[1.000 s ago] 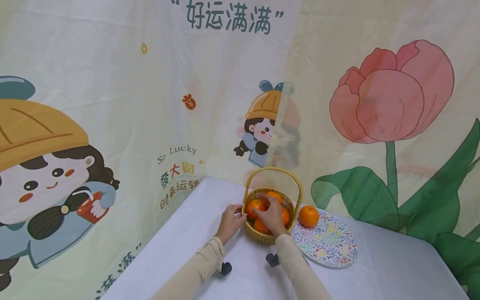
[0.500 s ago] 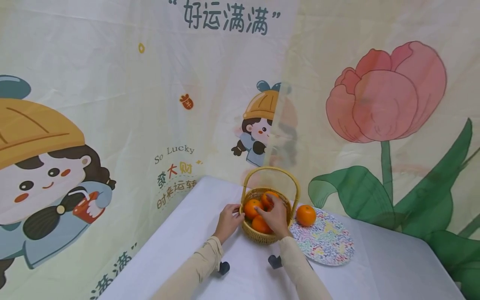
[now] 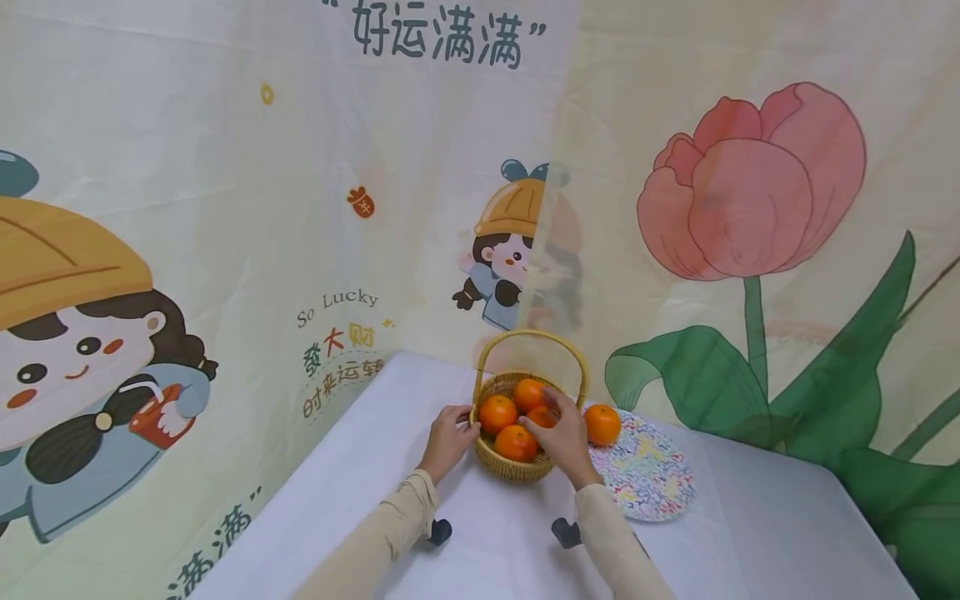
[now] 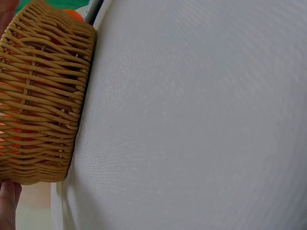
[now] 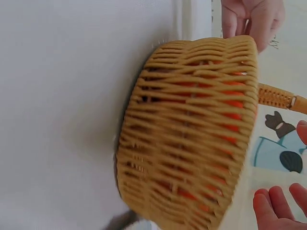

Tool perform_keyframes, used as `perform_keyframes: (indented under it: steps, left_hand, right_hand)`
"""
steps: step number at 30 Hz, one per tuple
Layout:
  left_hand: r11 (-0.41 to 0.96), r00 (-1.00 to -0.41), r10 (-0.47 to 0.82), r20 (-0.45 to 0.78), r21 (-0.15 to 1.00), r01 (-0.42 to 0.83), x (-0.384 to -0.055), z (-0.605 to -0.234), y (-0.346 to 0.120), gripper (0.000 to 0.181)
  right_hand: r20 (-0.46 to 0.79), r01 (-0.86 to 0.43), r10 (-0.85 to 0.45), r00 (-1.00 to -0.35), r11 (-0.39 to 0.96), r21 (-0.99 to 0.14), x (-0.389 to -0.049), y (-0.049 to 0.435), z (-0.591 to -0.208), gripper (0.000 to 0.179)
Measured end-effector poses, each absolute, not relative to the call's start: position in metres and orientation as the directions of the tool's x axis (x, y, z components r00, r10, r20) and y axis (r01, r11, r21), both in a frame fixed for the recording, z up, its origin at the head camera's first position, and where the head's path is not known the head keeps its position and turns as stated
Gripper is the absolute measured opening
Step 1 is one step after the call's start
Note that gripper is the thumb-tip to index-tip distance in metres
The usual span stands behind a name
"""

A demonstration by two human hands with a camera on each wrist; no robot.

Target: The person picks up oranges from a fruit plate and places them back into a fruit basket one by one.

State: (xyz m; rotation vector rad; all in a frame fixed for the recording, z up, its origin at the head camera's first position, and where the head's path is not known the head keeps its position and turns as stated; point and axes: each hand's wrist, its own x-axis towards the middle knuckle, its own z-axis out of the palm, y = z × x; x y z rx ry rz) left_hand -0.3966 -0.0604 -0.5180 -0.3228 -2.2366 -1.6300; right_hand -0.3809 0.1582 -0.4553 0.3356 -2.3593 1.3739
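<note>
A round wicker basket [image 3: 517, 468] with a tall handle stands on the table, and several oranges [image 3: 516, 443] lie in it. At its left side, my left hand [image 3: 447, 440] holds the rim near the foot of the handle, thumb and fingertips at the edge. My right hand [image 3: 564, 433] is over the right part of the basket, with thumb and fingers spread apart and overlapping an orange [image 3: 542, 416] in the head view. In the right wrist view its fingers [image 5: 273, 206] are parted, with nothing between them.
To the right of the basket is a round plate [image 3: 652, 479] with a multicoloured squiggle pattern. One more orange [image 3: 602, 425] sits on its far left part. The table has a white cloth [image 3: 495, 550], and printed fabric [image 3: 420, 167] hangs behind it.
My right hand has drawn back toward the basket's right side, its fingers off the oranges and wider apart. The left hand stays at the rim. The head view has turned slightly to the right.
</note>
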Motion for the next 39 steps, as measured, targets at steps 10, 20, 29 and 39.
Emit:
perform_keyframes:
  steps: [10, 20, 29, 39]
  left_hand:
    - [0.317, -0.929, -0.038, 0.368, 0.886, 0.338, -0.398, -0.518, -0.063, 0.036]
    - [0.315, -0.931, -0.042, 0.363, 0.889, 0.332, -0.398, -0.518, -0.064, 0.036]
    - [0.322, -0.931, -0.035, 0.363, 0.886, 0.334, -0.398, -0.517, -0.063, 0.038]
    - [0.304, -0.932, -0.026, 0.361, 0.891, 0.337, -0.397, -0.519, -0.059, 0.037]
  right_hand:
    - [0.366, -0.335, -0.02, -0.93, 0.455, -0.825, -0.36, 0.185, -0.452, 0.069]
    - [0.425, -0.336, 0.06, -0.903, 0.52, -0.785, -0.357, 0.221, -0.453, 0.062]
    - [0.428, -0.301, 0.156, -0.89, 0.505, -0.809, -0.363, 0.245, -0.456, 0.061]
    - [0.361, -0.185, 0.251, -0.898, 0.529, -0.828, -0.376, 0.267, -0.479, 0.07]
